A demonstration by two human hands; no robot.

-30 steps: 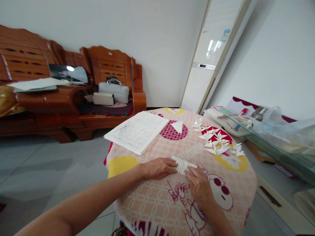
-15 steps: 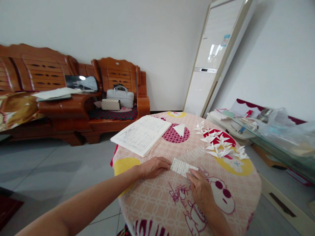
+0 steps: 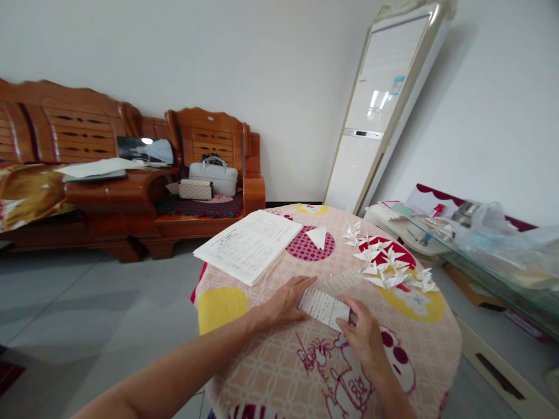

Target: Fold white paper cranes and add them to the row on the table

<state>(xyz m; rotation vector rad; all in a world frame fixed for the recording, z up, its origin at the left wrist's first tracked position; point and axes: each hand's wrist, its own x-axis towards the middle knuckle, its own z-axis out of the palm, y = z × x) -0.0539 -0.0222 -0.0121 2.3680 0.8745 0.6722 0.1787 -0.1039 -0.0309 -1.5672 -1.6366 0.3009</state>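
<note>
This is a home, a sitting room by its look: carved wooden seats (image 3: 213, 137) with a woven cushion (image 3: 196, 205) and handbags (image 3: 213, 177), a tall floor-standing air conditioner (image 3: 362, 134), plain pale walls (image 3: 297, 87), a tiled floor (image 3: 87, 297) and a cartoon-print cloth (image 3: 271, 372) over the round tabletop.

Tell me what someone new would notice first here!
Probably the spiky white folded-paper shapes, clustered on the right of the round pink patterned tablecloth. Next, perhaps, the small printed white paper between the two bare hands, left and right, and the tall white cabinet-like appliance against the wall.
</note>
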